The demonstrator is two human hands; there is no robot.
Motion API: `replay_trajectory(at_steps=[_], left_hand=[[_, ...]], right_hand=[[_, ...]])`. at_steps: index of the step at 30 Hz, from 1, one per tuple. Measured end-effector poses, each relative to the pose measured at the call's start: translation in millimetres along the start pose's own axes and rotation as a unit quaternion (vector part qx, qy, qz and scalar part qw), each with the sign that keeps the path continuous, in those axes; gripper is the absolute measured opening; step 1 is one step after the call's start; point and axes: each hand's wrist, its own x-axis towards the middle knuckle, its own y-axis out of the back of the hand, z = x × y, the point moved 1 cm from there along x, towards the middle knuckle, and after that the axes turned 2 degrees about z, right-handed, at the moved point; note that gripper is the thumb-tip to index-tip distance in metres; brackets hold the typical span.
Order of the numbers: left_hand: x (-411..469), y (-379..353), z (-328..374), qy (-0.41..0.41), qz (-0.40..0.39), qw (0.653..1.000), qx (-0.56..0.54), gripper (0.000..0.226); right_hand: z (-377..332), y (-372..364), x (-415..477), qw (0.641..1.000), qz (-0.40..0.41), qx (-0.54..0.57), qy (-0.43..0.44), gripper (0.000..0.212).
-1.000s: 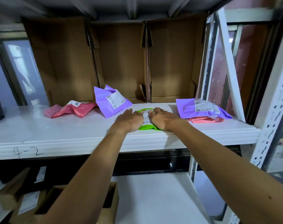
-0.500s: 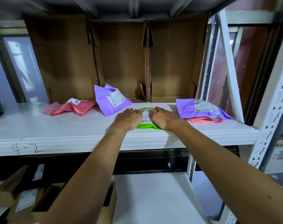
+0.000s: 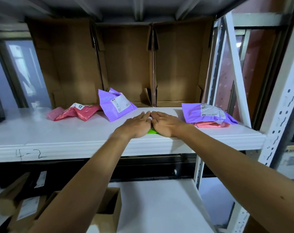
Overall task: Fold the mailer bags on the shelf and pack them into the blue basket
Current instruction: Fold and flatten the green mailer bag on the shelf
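The bright green plastic mailer bag (image 3: 152, 131) lay at the near edge of the white shelf (image 3: 59, 132), mostly hidden under the left hand (image 3: 137, 126) and right hand (image 3: 166, 124), both flat, fingers straight, gripping nothing, where even pressure swept outward would likely set its crease.

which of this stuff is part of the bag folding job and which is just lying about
Job: green bag pressed under left hand and right hand; loose purple bag; loose pink bag; right-side purple bag on the lower pink bag.

Lying about: cardboard boxes at the back; small boxes below.
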Motion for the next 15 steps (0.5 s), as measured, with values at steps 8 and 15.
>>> replay_trajectory(at_steps=[8, 15], left_hand=[[-1.1, 1.4, 4.4, 0.016, -0.005, 0.999, -0.034, 0.051], [12.1, -8.1, -7.3, 0.030, 0.037, 0.998, 0.030, 0.053]], right_hand=[[0.4, 0.0, 8.5, 0.998, -0.056, 0.028, -0.025, 0.062], [-3.7, 0.4, -6.9, 0.999, 0.030, -0.013, 0.000, 0.047]])
